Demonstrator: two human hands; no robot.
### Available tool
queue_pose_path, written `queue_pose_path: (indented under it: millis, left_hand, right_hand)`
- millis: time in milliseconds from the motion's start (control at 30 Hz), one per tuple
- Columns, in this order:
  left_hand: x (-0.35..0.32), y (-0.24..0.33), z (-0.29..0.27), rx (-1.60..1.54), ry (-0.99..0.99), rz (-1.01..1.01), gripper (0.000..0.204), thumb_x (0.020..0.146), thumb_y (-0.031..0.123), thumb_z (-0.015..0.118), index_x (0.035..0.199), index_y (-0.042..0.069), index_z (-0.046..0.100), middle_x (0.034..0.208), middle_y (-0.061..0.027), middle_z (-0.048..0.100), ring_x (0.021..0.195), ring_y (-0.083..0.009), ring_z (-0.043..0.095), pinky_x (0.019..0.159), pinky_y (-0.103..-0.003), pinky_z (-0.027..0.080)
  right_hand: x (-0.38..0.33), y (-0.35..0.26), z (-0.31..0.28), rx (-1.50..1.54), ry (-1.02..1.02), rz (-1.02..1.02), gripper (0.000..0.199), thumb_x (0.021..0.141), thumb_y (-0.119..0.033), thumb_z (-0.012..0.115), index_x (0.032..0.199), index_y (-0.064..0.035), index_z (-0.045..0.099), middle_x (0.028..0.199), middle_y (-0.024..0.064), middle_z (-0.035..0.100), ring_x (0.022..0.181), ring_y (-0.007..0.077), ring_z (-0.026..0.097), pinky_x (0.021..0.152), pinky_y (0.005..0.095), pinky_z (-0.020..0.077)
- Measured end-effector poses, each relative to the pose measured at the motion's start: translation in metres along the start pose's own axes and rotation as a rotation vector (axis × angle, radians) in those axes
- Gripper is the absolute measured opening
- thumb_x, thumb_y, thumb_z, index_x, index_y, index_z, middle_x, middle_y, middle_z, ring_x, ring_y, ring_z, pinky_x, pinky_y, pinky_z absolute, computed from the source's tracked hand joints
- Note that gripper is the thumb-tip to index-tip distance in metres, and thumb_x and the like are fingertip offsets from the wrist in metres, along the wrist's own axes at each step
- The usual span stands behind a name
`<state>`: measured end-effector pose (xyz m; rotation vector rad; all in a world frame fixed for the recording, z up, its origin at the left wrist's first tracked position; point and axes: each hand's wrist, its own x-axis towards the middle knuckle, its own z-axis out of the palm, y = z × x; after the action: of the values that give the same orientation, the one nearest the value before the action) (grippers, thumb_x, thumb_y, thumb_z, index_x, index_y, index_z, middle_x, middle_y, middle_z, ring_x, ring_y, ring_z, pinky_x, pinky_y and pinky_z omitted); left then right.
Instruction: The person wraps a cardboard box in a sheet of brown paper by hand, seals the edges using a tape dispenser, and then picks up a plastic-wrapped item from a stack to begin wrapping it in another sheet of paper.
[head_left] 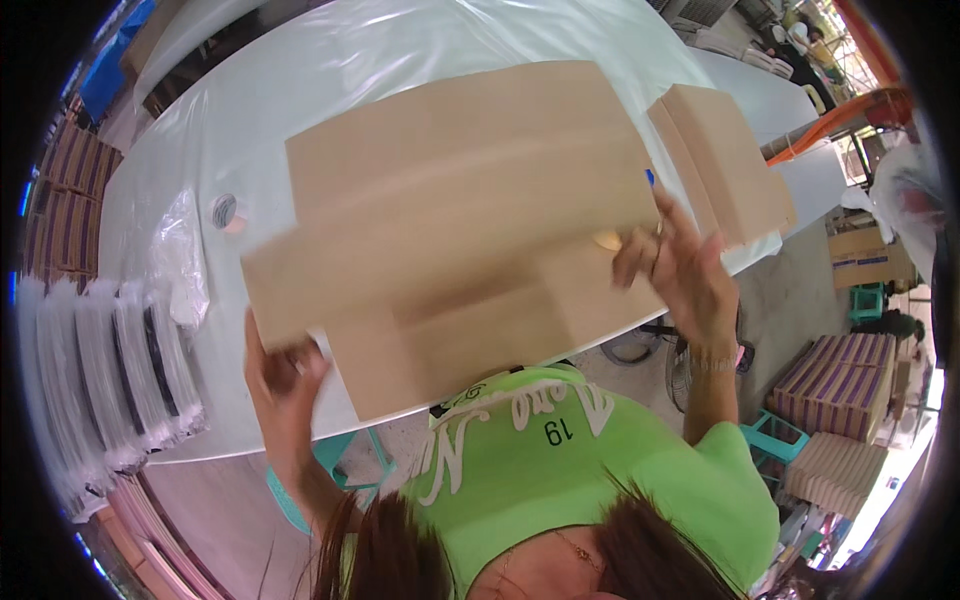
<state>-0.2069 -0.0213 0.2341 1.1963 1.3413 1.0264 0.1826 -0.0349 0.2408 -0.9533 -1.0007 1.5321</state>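
Observation:
A large brown cardboard box blank (450, 190), partly folded and blurred by motion, lies across the table in front of me. My left hand (285, 375) is at its near left corner, fingers curled round the edge of a flap. Over the right side of the cardboard is my right hand (690, 275), its fingers bent and somewhat smeared. A small yellowish bit (607, 240) and a blue spot (650, 178) show beside those fingers; what they belong to I cannot make out.
Plastic film covers the white table (400, 50). A roll of tape (229, 213) lies on the left, near stacked plastic-wrapped packs (110, 370). Another folded cardboard piece (720, 160) rests on the right. Teal stools (775, 437) and bundled cardboard (835, 385) stand on the floor.

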Motion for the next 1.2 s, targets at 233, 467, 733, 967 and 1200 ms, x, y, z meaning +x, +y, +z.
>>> queue_pose_path:
  millis: [233,467,733,967,1200]
  left_hand:
    - [0.11,-0.03,0.02,-0.177,0.021,0.362,0.097,0.065,0.033,0.085,0.139,0.007,0.029,0.135,-0.0114,0.039,0.126,-0.0253,0.04,0.103,-0.042,0.036]
    - [0.11,-0.093,-0.003,0.11,-0.212,-0.007,0.062,0.06,0.03,0.087,0.108,0.001,0.062,0.092,-0.008,0.063,0.094,-0.0219,0.06,0.089,-0.041,0.046]
    - [0.086,-0.155,0.033,-0.141,-0.091,0.066,0.029,0.067,0.014,0.074,0.089,0.005,0.06,0.079,-0.0026,0.057,0.073,-0.0148,0.052,0.072,-0.034,0.044]
    - [0.032,-0.138,0.092,-0.103,-0.232,-0.164,0.033,0.064,-0.002,0.078,0.094,0.0,0.065,0.086,-0.006,0.065,0.079,-0.02,0.061,0.075,-0.034,0.053]
    - [0.023,-0.108,0.238,0.096,-0.592,0.021,0.037,0.062,0.0,0.081,0.095,-0.001,0.066,0.089,-0.0076,0.068,0.084,-0.02,0.063,0.077,-0.035,0.053]
  right_hand:
    - [0.117,0.069,-0.028,-0.072,-0.037,-0.287,0.085,0.074,-0.015,0.077,0.145,-0.0113,0.029,0.132,0.0056,0.05,0.112,0.0175,0.052,0.091,0.0324,0.0448]
    - [0.106,0.115,-0.041,-0.555,-0.036,0.156,0.102,0.062,-0.019,0.087,0.145,-0.0068,0.029,0.144,0.0094,0.04,0.135,0.0223,0.034,0.113,0.0378,0.0285]
    - [0.077,0.184,-0.04,-0.213,0.148,-0.061,0.103,0.058,-0.014,0.087,0.146,-0.0076,0.033,0.143,0.0066,0.043,0.135,0.0223,0.034,0.113,0.0384,0.0273]
    - [-0.028,0.156,-0.077,-0.342,0.345,0.093,0.092,0.058,-0.014,0.086,0.138,-0.0034,0.042,0.135,0.009,0.05,0.127,0.0219,0.042,0.109,0.0376,0.0324]
    - [-0.137,0.107,-0.172,-0.186,0.619,0.11,0.08,0.06,-0.019,0.086,0.129,-0.0007,0.05,0.122,0.0073,0.058,0.115,0.0213,0.052,0.102,0.0356,0.0397]
